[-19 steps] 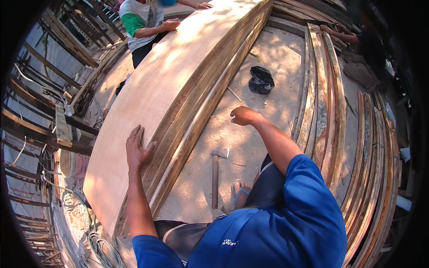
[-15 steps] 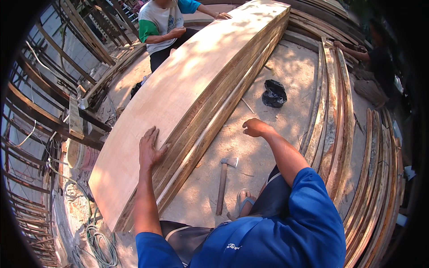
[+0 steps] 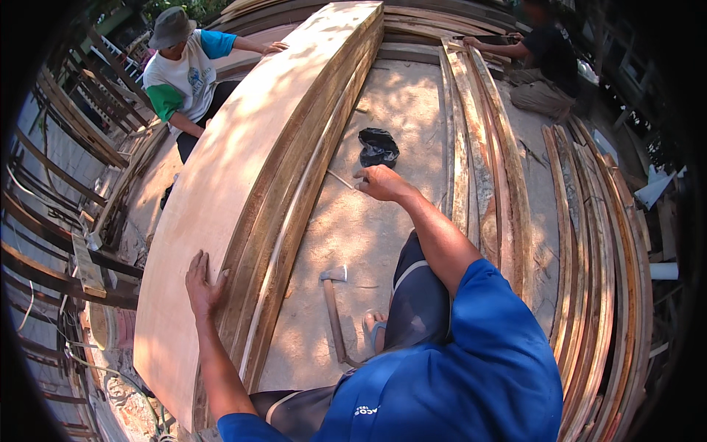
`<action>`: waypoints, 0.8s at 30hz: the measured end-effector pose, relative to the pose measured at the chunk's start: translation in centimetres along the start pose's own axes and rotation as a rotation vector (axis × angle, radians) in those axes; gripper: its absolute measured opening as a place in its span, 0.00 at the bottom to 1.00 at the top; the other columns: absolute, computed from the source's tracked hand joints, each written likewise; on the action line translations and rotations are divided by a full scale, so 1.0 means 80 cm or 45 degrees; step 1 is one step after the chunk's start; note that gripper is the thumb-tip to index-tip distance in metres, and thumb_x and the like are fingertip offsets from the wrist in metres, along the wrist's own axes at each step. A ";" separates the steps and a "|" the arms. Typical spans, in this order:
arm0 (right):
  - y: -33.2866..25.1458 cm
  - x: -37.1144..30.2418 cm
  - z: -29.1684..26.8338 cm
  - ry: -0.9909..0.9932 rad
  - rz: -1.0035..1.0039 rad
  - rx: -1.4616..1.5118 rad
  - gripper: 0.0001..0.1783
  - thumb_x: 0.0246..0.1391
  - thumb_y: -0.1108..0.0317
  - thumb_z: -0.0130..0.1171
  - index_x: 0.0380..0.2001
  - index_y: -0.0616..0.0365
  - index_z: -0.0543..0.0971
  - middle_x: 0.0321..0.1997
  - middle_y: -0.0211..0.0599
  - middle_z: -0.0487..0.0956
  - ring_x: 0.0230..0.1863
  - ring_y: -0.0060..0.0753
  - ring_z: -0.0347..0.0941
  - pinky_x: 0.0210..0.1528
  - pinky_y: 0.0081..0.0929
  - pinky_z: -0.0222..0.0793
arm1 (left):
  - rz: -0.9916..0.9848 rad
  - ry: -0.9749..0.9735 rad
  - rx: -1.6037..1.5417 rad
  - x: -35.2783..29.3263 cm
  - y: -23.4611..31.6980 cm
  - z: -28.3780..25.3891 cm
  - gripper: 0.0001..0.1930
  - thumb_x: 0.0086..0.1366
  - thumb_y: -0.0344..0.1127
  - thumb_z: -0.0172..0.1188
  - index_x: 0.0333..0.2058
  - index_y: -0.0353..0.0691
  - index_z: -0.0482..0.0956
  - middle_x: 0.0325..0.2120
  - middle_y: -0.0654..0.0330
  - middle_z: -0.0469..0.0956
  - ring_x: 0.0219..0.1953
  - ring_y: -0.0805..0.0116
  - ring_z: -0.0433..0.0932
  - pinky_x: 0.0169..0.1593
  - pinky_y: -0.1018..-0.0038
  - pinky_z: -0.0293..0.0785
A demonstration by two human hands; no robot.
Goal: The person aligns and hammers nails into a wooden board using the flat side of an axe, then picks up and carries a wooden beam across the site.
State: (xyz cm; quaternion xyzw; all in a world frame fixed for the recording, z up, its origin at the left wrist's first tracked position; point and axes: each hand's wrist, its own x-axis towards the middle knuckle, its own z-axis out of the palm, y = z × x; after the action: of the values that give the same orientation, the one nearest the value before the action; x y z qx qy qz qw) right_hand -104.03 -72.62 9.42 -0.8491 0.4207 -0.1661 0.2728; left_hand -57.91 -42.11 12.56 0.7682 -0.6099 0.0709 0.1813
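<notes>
My left hand [image 3: 205,283] lies with fingers stretched out on the pale top face of a long, thick stack of wooden boards [image 3: 243,155], near its right edge. Out over the sandy ground reaches my right hand [image 3: 381,183], its fingers loosely bent and apart, with nothing visible in it. Just beyond it is a crumpled black plastic bag [image 3: 378,147]. A thin stick [image 3: 339,179] on the ground appears close to its fingertips. Beside my foot lies a hatchet [image 3: 334,309] with a wooden handle and a grey metal head, touched by neither hand.
Across the boards, a person in a hat [image 3: 184,81] rests a hand on them. Another person in dark clothes [image 3: 545,62] crouches at the far right, holding a saw-like tool. Long planks [image 3: 490,177] and more timber [image 3: 596,280] line the right side. Wooden ribs [image 3: 51,243] stand left.
The view has swung right and up, showing more of both co-workers. My right arm has extended farther forward, toward the black bag. My left hand stays on the board.
</notes>
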 end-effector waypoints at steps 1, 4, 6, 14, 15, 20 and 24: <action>0.001 -0.019 -0.015 0.131 -0.018 0.016 0.23 0.59 0.59 0.63 0.54 0.59 0.82 0.46 0.57 0.85 0.51 0.54 0.82 0.54 0.43 0.77 | 0.001 0.008 0.029 -0.001 0.000 -0.003 0.38 0.58 0.48 0.72 0.64 0.36 0.73 0.69 0.48 0.68 0.71 0.49 0.65 0.73 0.58 0.59; 0.050 -0.075 -0.029 0.293 0.093 0.063 0.21 0.58 0.61 0.65 0.53 0.59 0.83 0.42 0.55 0.85 0.47 0.56 0.83 0.52 0.43 0.77 | -0.009 0.003 -0.006 0.005 0.005 0.002 0.39 0.57 0.47 0.71 0.65 0.36 0.72 0.69 0.51 0.68 0.71 0.52 0.64 0.73 0.58 0.57; 0.072 -0.129 -0.025 0.290 0.167 -0.023 0.21 0.58 0.61 0.66 0.51 0.60 0.83 0.43 0.55 0.85 0.47 0.56 0.82 0.53 0.44 0.76 | -0.015 0.006 -0.004 0.004 0.006 -0.002 0.39 0.57 0.47 0.71 0.65 0.36 0.72 0.69 0.51 0.68 0.71 0.52 0.64 0.73 0.59 0.57; 0.160 -0.378 0.036 0.662 0.596 -0.572 0.29 0.54 0.60 0.66 0.58 0.56 0.78 0.66 0.51 0.69 0.69 0.59 0.60 0.69 0.56 0.55 | 0.003 -0.024 -0.038 0.003 0.004 0.003 0.39 0.58 0.43 0.71 0.67 0.36 0.70 0.70 0.50 0.66 0.72 0.52 0.63 0.74 0.59 0.56; 0.165 -0.398 0.041 0.697 0.670 -0.640 0.32 0.53 0.59 0.66 0.61 0.55 0.75 0.68 0.51 0.66 0.71 0.60 0.56 0.71 0.58 0.52 | 0.001 -0.020 -0.020 0.002 0.000 0.003 0.39 0.58 0.43 0.71 0.67 0.37 0.70 0.70 0.51 0.66 0.72 0.52 0.63 0.74 0.59 0.56; 0.164 -0.473 0.052 0.667 0.884 -0.726 0.37 0.55 0.54 0.65 0.67 0.53 0.68 0.73 0.50 0.61 0.74 0.65 0.52 0.75 0.60 0.45 | -0.046 -0.026 -0.006 -0.003 0.014 -0.005 0.39 0.57 0.39 0.70 0.68 0.39 0.69 0.70 0.51 0.66 0.72 0.52 0.62 0.75 0.59 0.56; 0.175 -0.497 0.075 0.688 1.045 -0.622 0.39 0.57 0.51 0.64 0.68 0.53 0.67 0.75 0.52 0.59 0.76 0.65 0.50 0.76 0.60 0.43 | -0.007 -0.025 -0.027 -0.001 0.012 0.001 0.39 0.58 0.38 0.70 0.68 0.38 0.69 0.70 0.51 0.66 0.72 0.52 0.62 0.75 0.59 0.56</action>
State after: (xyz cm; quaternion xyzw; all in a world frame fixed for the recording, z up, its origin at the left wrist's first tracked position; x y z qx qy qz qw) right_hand -133.21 -45.68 -5.88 -0.5810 0.7989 -0.1555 -0.0078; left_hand -58.85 -42.21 12.64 0.7685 -0.6104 0.0567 0.1836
